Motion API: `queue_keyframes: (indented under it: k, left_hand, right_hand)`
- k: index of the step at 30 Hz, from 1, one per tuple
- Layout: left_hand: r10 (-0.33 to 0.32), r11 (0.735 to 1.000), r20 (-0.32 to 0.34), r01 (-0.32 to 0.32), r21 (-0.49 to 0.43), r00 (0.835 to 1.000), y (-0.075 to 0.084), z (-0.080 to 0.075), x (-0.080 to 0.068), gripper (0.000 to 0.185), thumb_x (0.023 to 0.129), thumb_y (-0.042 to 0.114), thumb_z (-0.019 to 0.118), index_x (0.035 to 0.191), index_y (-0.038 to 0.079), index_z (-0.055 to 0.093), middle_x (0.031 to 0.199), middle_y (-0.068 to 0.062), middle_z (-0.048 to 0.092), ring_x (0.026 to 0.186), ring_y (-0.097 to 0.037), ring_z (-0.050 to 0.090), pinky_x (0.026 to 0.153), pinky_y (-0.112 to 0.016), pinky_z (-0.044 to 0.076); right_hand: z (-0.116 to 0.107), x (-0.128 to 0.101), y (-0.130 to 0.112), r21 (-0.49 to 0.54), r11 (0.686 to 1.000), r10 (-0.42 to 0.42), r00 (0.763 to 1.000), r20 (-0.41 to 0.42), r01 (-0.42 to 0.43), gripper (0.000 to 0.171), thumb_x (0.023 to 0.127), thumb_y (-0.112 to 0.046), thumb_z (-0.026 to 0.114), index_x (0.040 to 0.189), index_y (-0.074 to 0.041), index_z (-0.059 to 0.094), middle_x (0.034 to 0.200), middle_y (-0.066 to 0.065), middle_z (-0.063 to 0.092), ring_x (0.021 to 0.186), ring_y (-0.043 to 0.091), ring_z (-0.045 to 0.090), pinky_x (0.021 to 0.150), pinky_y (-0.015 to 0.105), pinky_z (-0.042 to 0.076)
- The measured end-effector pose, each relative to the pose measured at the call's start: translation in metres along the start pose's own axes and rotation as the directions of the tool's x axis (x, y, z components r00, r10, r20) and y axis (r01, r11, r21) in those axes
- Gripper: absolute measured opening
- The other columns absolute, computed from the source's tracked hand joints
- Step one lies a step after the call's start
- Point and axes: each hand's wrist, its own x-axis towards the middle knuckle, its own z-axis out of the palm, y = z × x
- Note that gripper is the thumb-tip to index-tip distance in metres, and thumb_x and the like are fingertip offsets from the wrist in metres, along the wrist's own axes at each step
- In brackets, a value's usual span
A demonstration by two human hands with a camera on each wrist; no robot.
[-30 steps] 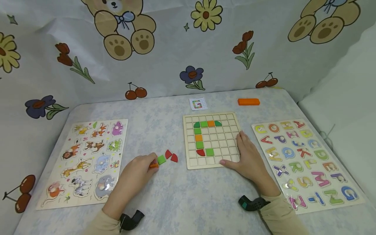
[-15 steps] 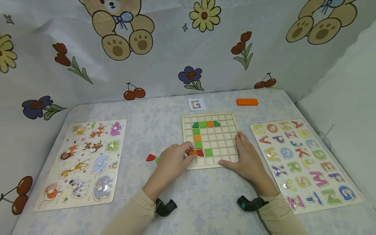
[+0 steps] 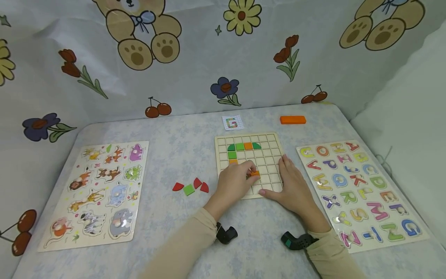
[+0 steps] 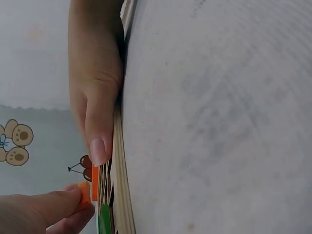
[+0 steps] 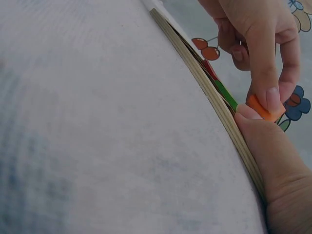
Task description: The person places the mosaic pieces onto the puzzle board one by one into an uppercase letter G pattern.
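My left hand [image 3: 235,182] pinches an orange square tile [image 3: 255,174] between thumb and fingers, low over the wooden grid board [image 3: 270,156]. In the right wrist view the orange tile [image 5: 263,107] is tilted beside the other thumb. My right hand [image 3: 292,190] lies along the board's right edge, its thumb on the near edge and fingers straight. Green and orange squares [image 3: 248,146] and dark green rounded tiles [image 3: 256,145] form a row and a left column on the grid. The left hand hides the column's lower part.
Left of the board lie red quarter-round tiles [image 3: 178,186] and a green square [image 3: 189,190]. A pattern card [image 3: 233,123] and an orange block [image 3: 292,120] lie behind it. An animal puzzle [image 3: 139,186] is at the left, a letter puzzle [image 3: 374,195] at the right.
My left hand has carried the orange tile rightwards from the loose tiles to over the board's lower middle. The right hand has stayed at the board's edge.
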Motion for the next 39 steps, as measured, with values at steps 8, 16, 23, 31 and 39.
queue_keyframes:
  k: [8,16,23,31,39]
  left_hand:
    - [0.027,0.995,0.019,-0.028,0.091,0.999,0.002,0.011,0.005,0.015,0.087,0.037,0.076,0.089,0.027,0.065,0.072,0.014,0.059,0.071,-0.009,0.048,0.052,-0.022,0.036]
    - [0.048,0.990,-0.004,-0.047,0.131,0.999,-0.002,0.012,0.004,0.018,0.088,0.038,0.076,0.097,0.024,0.070,0.095,0.006,0.057,0.083,-0.011,0.056,0.058,-0.021,0.043]
    - [0.032,0.983,0.001,-0.032,0.179,0.999,-0.002,0.012,0.002,0.023,0.088,0.043,0.074,0.100,0.023,0.075,0.097,0.005,0.055,0.087,-0.012,0.054,0.058,-0.023,0.045]
    - [0.028,0.979,-0.003,-0.026,0.203,1.000,-0.002,0.012,-0.001,0.021,0.088,0.044,0.073,0.100,0.027,0.079,0.094,0.008,0.051,0.086,-0.011,0.050,0.056,-0.022,0.042]
    - [-0.017,0.989,0.013,0.015,0.150,1.000,-0.005,0.013,-0.002,0.025,0.086,0.046,0.074,0.102,0.029,0.080,0.086,0.008,0.048,0.078,-0.009,0.048,0.052,-0.018,0.036]
  right_hand:
    - [-0.001,0.000,0.000,0.007,1.000,-0.008,1.000,-0.002,0.008,0.128,0.072,-0.074,0.071,0.157,0.001,0.013,0.166,0.019,0.007,0.152,0.043,0.015,0.117,0.062,0.022]
    - [-0.003,-0.001,-0.001,-0.008,1.000,-0.017,1.000,-0.007,0.017,0.127,0.072,-0.073,0.072,0.157,0.001,0.013,0.166,0.020,0.008,0.152,0.043,0.015,0.117,0.062,0.022]
    - [-0.002,0.000,-0.001,-0.010,1.000,-0.011,1.000,-0.001,0.011,0.128,0.072,-0.073,0.072,0.157,0.001,0.013,0.166,0.018,0.008,0.152,0.041,0.014,0.118,0.061,0.021]
    - [-0.003,0.000,-0.001,-0.006,1.000,-0.007,1.000,0.003,0.007,0.127,0.072,-0.073,0.071,0.158,0.000,0.012,0.167,0.018,0.006,0.153,0.041,0.013,0.118,0.060,0.020]
    - [-0.003,0.000,-0.001,-0.004,1.000,-0.003,1.000,0.017,0.003,0.128,0.073,-0.074,0.070,0.157,0.001,0.010,0.167,0.018,0.004,0.152,0.042,0.012,0.118,0.062,0.020]
